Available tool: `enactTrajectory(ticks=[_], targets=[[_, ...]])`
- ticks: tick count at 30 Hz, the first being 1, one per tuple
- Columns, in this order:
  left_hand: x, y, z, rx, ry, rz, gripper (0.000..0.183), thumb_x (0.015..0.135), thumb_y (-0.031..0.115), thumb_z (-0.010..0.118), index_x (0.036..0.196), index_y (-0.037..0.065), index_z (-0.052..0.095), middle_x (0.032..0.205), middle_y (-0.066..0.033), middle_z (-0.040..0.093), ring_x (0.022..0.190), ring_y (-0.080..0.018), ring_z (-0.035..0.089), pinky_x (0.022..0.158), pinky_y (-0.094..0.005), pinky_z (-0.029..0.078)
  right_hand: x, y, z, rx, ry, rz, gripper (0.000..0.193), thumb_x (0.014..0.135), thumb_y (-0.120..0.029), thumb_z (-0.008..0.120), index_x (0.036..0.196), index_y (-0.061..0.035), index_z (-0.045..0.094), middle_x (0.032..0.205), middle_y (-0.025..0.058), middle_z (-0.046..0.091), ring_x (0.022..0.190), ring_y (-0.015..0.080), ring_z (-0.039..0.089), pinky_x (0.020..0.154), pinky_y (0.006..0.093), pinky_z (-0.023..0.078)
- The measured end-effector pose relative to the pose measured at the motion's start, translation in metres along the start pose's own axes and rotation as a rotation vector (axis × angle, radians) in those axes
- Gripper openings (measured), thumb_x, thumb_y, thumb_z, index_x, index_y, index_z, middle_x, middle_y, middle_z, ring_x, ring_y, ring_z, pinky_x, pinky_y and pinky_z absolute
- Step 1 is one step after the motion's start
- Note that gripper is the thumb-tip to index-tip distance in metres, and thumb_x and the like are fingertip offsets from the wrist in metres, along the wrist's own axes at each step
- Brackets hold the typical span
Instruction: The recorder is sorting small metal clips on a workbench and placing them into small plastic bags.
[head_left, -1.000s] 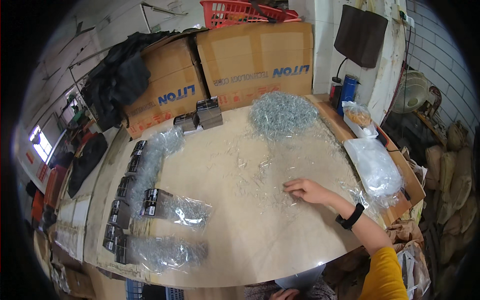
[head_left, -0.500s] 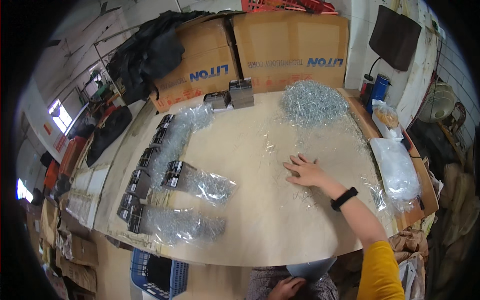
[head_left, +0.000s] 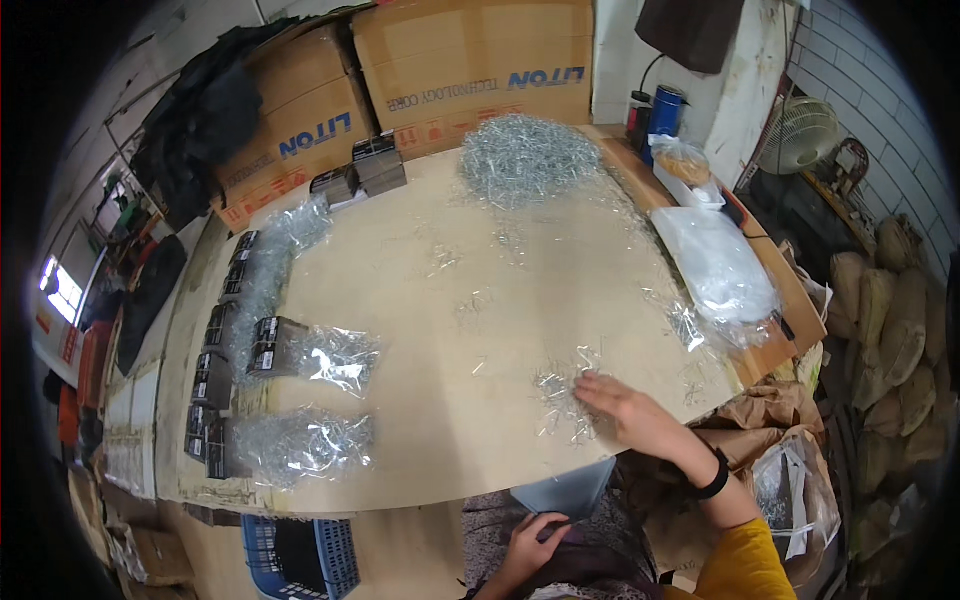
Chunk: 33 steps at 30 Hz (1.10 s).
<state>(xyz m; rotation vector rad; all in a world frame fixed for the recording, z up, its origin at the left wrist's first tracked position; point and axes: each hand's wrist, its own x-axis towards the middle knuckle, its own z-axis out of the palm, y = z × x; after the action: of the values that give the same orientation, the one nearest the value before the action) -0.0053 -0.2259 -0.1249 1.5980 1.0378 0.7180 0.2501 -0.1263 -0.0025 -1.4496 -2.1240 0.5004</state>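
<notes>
Right hand: lying low at the lower right of the desk, its fingers stretching out flat and close together, clamping nothing. The fingertips are touching the right edge of a loose scatter of thin silvery pins, which is lying near the desk's front edge. Dark wristband and yellow sleeve are showing on this arm.

Left hand: sitting at lower centre, below the desk edge, its fingers closing on the near rim of a grey-blue pan. The pan is resting over the person's lap, its far side meeting the desk edge.

Surroundings: a large heap of similar pins is standing at upper centre. Filled clear bags with dark header cards are lining the left side, one lying inward of the row. A stack of clear plastic bags is lying at right. A blue basket is standing at lower left.
</notes>
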Motion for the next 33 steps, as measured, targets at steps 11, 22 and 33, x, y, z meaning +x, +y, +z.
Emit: enactTrajectory(ticks=[11,22,33], targets=[[-0.003,0.014,-0.004,-0.069,-0.031,-0.028,0.014,0.084,0.006,0.073,0.097,0.001,0.07,0.095,-0.0118,0.07,0.086,-0.0206,0.068,0.075,-0.0296,0.053,-0.019,0.008,0.031,0.227,0.174,-0.046,0.064,0.065,0.022,0.045,0.123,-0.0002,0.061,0.132,0.0176,0.057,0.128,0.0331,0.052,0.109,0.036,0.04],[-0.004,0.019,-0.005,-0.084,-0.026,-0.031,0.014,0.085,0.004,0.071,0.098,0.001,0.07,0.092,-0.0125,0.069,0.085,-0.019,0.068,0.076,-0.0288,0.053,0.014,0.0,0.04,0.096,0.18,-0.1,0.059,0.067,0.02,0.045,0.118,-0.0022,0.064,0.128,0.0132,0.06,0.127,0.0343,0.05,0.112,0.0428,0.036],[-0.004,0.02,-0.004,-0.094,-0.019,-0.051,0.014,0.083,0.003,0.072,0.097,0.002,0.069,0.091,-0.0133,0.069,0.083,-0.0217,0.069,0.074,-0.0299,0.053,-0.029,-0.045,0.056,-0.35,0.003,-0.05,0.086,0.076,-0.066,0.058,0.147,-0.0208,0.041,0.153,0.0087,0.036,0.143,0.0326,0.029,0.116,0.0555,0.019]])
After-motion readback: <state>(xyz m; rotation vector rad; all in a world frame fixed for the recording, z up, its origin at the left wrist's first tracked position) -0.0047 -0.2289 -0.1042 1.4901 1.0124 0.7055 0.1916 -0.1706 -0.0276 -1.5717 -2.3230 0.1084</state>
